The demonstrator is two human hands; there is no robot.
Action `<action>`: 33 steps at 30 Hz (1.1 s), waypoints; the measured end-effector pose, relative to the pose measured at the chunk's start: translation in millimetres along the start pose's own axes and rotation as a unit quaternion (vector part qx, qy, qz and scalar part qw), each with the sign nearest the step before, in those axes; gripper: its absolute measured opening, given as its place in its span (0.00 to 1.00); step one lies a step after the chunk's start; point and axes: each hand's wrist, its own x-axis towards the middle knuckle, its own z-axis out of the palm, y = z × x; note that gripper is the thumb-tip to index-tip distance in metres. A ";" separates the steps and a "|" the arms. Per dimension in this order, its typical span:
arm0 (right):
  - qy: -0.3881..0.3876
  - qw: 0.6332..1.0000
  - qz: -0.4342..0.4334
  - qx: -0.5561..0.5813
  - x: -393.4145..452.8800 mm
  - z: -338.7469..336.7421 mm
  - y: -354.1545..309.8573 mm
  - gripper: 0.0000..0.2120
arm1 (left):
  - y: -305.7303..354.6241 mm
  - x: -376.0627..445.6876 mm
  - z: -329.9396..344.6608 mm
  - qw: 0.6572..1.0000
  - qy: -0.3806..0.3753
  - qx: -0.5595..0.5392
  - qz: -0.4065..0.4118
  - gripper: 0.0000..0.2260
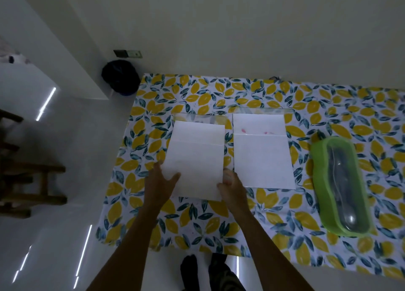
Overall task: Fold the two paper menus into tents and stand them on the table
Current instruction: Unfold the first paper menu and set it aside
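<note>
We see a green lidded box (pixel 341 187) holding cutlery on the leaf-patterned tablecloth (pixel 197 93), a dark bag (pixel 120 76) against the wall, and a wooden chair (pixel 28 181) at left.

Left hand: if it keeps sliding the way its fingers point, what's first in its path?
Probably nothing beyond the left white paper menu that the left hand already grips; past its far edge only lemon-print tablecloth, then the wall.
</note>
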 end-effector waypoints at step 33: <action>0.135 0.946 -0.288 -0.070 30.0 -53.6 -128.5 0.12 | 89.8 5.2 -87.7 0.963 0.156 -0.169 0.144 0.27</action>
